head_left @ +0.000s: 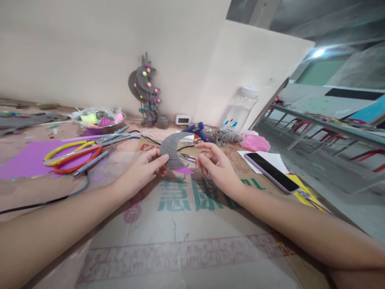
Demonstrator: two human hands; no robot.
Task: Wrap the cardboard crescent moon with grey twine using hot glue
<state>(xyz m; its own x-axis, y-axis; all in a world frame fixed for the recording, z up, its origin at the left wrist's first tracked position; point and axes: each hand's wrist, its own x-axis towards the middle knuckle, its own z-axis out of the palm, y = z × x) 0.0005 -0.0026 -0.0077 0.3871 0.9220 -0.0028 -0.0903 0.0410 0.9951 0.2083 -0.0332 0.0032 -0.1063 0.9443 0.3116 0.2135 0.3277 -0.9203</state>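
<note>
My left hand [150, 162] pinches the left edge of a crescent [171, 150] wrapped in grey yarn, held above a printed cardboard sheet [180, 224]. A bit of purple paper [183, 170] shows at the crescent's lower tip. To the right of the crescent, my right hand [215, 164] has its thumb and fingers pressed together, the index finger bent above; what they hold, if anything, is too small to make out. Small metal scissors [189, 158] lie between the hands. Behind the crescent rests a blue glue gun [197, 130].
Red and yellow handled tools [73, 156] lie on purple paper at left, beside a metal bowl [100, 127]. Behind stand a decorated grey ornament [147, 90], a timer [183, 119] and a bottle [239, 110]. Grey yarn [225, 137] and a phone [272, 172] are at right.
</note>
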